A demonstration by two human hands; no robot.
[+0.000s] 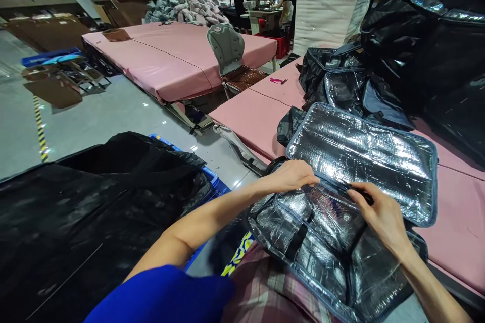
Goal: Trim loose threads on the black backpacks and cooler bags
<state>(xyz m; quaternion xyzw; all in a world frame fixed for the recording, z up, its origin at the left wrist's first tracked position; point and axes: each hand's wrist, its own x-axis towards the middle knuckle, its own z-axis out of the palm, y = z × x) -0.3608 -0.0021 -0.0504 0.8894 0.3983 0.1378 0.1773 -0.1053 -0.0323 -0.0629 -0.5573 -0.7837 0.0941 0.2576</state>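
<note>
A silver foil-lined cooler bag (322, 242) lies open across my lap and the edge of the pink table (253, 116), its lid flap (364, 156) spread flat on the table. My left hand (291, 175) rests on the bag's rim at the hinge, fingers closed together against the edge. My right hand (379, 214) pinches a dark strip or zipper part at the same rim, thumb and fingers pressed on it.
A heap of black and silver bags (397, 60) fills the table's far right. A black fabric pile (94, 202) sits in a blue crate at my left. A grey chair (227, 50), a second pink table (170, 55) and people at the back stand beyond.
</note>
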